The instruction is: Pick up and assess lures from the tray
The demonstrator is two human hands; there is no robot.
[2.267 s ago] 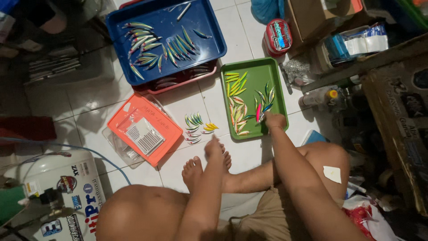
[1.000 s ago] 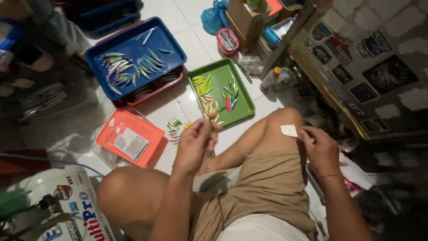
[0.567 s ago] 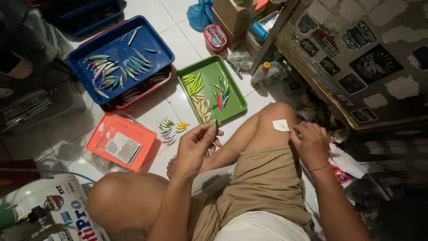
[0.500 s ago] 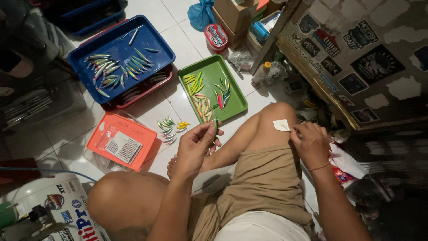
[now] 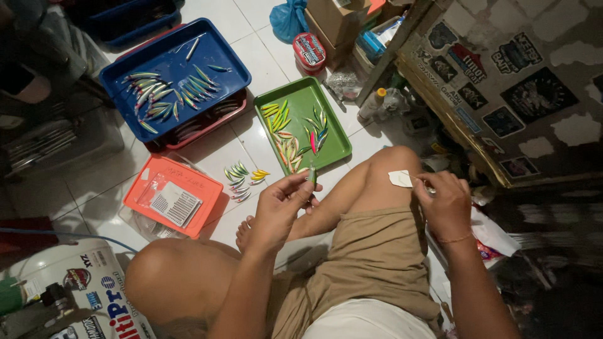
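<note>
The left hand covers most of the small lure, so only its tip shows. What the right hand pinches beside the white patch is too small to tell. The red tray lies mostly hidden beneath the blue tray. The white bucket is cut off at the bottom edge.

L hand pinches lure at fingertips; small tray just beyond fingers, loose lure pile on floor left of them. Lid further left, big tray behind. R hand by knee, fingers on paper patch.
</note>
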